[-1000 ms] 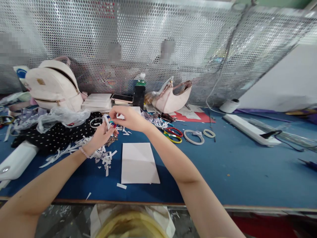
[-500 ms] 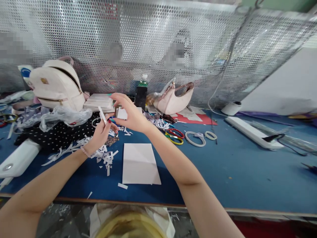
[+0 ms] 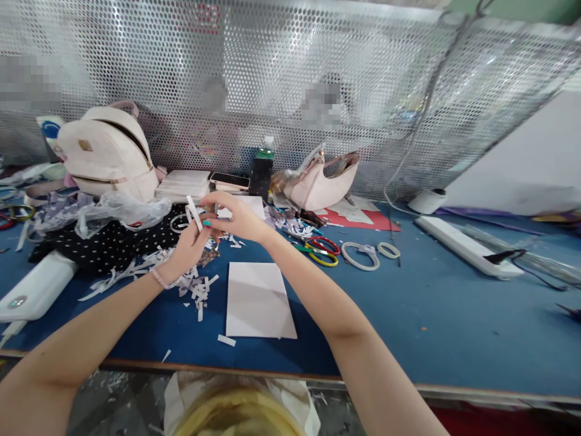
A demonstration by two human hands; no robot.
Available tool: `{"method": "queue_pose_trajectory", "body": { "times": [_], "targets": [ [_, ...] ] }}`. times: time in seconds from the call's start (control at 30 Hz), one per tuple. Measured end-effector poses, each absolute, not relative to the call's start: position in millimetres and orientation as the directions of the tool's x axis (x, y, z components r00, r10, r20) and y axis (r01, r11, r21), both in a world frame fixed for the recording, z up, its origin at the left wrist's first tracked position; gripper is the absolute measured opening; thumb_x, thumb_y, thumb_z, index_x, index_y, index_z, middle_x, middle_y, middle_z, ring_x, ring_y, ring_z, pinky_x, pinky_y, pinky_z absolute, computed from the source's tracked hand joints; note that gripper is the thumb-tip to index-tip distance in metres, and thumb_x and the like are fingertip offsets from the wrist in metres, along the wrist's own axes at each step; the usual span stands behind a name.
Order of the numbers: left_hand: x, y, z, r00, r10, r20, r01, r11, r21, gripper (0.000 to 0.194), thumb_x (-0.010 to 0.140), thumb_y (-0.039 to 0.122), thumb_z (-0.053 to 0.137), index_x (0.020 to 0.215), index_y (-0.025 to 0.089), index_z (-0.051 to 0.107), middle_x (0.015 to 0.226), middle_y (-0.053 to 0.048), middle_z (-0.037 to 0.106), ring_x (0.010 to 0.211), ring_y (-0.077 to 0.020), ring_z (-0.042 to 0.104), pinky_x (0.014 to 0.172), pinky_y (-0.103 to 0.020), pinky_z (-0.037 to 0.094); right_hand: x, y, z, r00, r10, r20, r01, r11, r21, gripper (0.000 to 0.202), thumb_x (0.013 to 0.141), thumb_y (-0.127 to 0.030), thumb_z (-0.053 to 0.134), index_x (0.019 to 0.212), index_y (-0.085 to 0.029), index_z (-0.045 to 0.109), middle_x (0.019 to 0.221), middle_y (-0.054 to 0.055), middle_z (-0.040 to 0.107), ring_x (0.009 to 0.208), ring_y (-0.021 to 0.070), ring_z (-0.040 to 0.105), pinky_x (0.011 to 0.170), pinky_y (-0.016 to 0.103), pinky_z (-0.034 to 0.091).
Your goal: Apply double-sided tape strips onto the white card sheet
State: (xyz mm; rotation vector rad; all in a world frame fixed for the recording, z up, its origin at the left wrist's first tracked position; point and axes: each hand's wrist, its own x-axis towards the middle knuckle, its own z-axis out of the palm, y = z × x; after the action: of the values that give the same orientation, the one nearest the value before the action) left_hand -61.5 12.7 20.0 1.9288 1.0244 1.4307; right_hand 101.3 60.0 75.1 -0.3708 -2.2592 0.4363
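Observation:
A thin white ring, looking like a roll of tape [image 3: 194, 213] seen nearly edge-on, is held above the scraps left of the table's middle. My left hand [image 3: 191, 245] grips it from below, fingers closed, a beaded bracelet at the wrist. From the right, my right hand [image 3: 238, 219] has curled its thumb and forefinger onto the roll; its other fingertips are partly hidden. A blank white stack or board [image 3: 258, 300] lies flat in front of me, below both hands. Cut paper strips [image 3: 197, 293] are strewn to its left.
Scissors [image 3: 323, 251], a large white roll [image 3: 360, 256] and a smaller cream roll [image 3: 389, 251] lie to the right. A power strip [image 3: 467, 247] is farther right. Behind are a backpack [image 3: 109, 154], phone [image 3: 230, 180], bottle [image 3: 267, 148] and handbag [image 3: 324, 184]. A power bank [image 3: 36, 287] sits left.
My right hand's spread fingers have come down and left and closed onto the roll. My left hand has lifted slightly to the right with it.

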Motion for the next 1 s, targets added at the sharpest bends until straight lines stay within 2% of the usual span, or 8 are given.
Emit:
{"method": "queue_pose_trajectory", "body": {
  "times": [0.2, 0.47, 0.63, 0.83, 1.0],
  "targets": [
    [-61, 11, 22, 0.06, 0.816, 0.574, 0.263, -0.568, 0.78, 0.022, 0.093, 0.037, 0.042, 0.097, 0.019, 0.054, 0.087, -0.004, 0.07, 0.076, -0.0184, 0.066, 0.073, -0.031, 0.053, 105, 68, 71, -0.631, 0.455, 0.628, 0.171, 0.872, -0.459, 0.031, 0.085, -0.015, 0.052, 0.115, -0.015, 0.058, 0.119, 0.011, 0.064, 0.106, 0.0187, 0.06, 0.091, 0.035, 0.05],
    [-65, 11, 21, 0.072, 0.799, 0.597, 0.355, -0.58, 0.733, 0.023, 0.093, 0.04, 0.048, 0.084, 0.02, 0.056, 0.075, -0.001, 0.064, 0.071, -0.0178, 0.061, 0.073, -0.03, 0.049, 108, 72, 66, -0.697, 0.436, 0.569, 0.163, 0.869, -0.466, 0.033, 0.085, -0.018, 0.054, 0.118, -0.014, 0.056, 0.121, 0.012, 0.063, 0.103, 0.0178, 0.061, 0.09, 0.036, 0.051],
    [-66, 8, 25, 0.099, 0.787, 0.608, 0.388, -0.594, 0.705, 0.03, 0.095, 0.039, 0.044, 0.074, 0.02, 0.054, 0.069, -0.001, 0.062, 0.067, -0.0168, 0.057, 0.071, -0.029, 0.047, 109, 75, 65, -0.738, 0.434, 0.516, 0.1, 0.828, -0.552, 0.037, 0.085, -0.017, 0.057, 0.122, -0.015, 0.054, 0.124, 0.012, 0.063, 0.108, 0.0179, 0.062, 0.091, 0.034, 0.052],
    [-65, 8, 25, 0.119, 0.795, 0.595, 0.43, -0.582, 0.69, 0.03, 0.095, 0.04, 0.044, 0.076, 0.02, 0.056, 0.072, -0.003, 0.065, 0.071, -0.0181, 0.062, 0.074, -0.03, 0.049, 115, 81, 64, -0.751, 0.452, 0.482, -0.036, 0.701, -0.713, 0.034, 0.089, -0.022, 0.056, 0.122, -0.014, 0.055, 0.122, 0.012, 0.064, 0.106, 0.0171, 0.063, 0.091, 0.034, 0.052],
    [-67, 13, 21, 0.166, 0.808, 0.566, 0.511, -0.561, 0.651, 0.027, 0.088, 0.043, 0.053, 0.085, 0.018, 0.064, 0.079, -0.004, 0.07, 0.072, -0.0193, 0.065, 0.072, -0.028, 0.052, 109, 78, 64, -0.731, 0.477, 0.488, 0.014, 0.725, -0.688, 0.036, 0.088, -0.024, 0.059, 0.124, -0.016, 0.059, 0.125, 0.011, 0.063, 0.109, 0.0186, 0.06, 0.089, 0.033, 0.053]
  ]
}}
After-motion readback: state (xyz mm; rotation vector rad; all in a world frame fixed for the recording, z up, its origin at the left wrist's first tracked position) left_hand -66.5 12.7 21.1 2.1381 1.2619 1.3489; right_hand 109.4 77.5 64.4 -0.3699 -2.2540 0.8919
